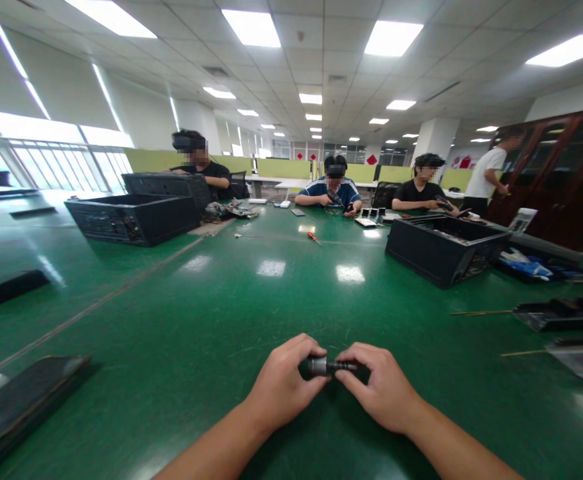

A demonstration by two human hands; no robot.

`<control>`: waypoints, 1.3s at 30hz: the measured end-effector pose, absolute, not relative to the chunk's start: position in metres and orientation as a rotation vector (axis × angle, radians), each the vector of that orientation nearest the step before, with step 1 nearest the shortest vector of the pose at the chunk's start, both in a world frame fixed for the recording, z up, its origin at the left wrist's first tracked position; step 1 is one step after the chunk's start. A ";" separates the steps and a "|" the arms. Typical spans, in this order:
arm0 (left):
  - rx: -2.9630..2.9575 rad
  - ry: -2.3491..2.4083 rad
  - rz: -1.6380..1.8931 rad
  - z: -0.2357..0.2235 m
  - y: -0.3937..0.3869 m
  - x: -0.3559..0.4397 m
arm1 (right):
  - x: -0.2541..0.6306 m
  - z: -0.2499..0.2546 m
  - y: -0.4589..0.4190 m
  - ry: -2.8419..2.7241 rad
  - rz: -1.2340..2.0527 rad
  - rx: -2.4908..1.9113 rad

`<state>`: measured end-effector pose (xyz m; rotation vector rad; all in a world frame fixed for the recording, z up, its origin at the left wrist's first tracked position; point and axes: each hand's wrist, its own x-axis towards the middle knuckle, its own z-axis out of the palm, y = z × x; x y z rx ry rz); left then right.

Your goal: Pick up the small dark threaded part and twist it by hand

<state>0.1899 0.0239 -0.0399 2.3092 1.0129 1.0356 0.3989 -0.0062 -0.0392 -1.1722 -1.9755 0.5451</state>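
Just above the green tabletop (251, 300), both of my hands grip one small dark cylindrical part (320, 365). Its thicker, greyish end lies between the thumb and fingers of my left hand (288, 373). The thinner end, ringed with ridges, is pinched by my right hand (384, 383). A short stretch of the part shows between the two sets of fingertips. What kind of part it is I cannot make out. It lies roughly level, pointing left to right.
Black computer cases stand at left (136, 220) and right (441, 250). An orange screwdriver (314, 237) lies ahead. Dark trays (566, 313) with thin rods sit at right, a dark flat panel (26, 400) at near left. Several people work across the table.
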 end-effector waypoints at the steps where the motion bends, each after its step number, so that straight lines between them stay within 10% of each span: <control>1: 2.309 1.013 1.039 -0.039 0.024 0.190 | 0.399 -0.039 -0.006 -1.974 0.545 -1.173; 39: 2.299 1.008 1.075 -0.042 0.026 0.187 | 0.406 -0.042 -0.005 -1.965 0.529 -1.166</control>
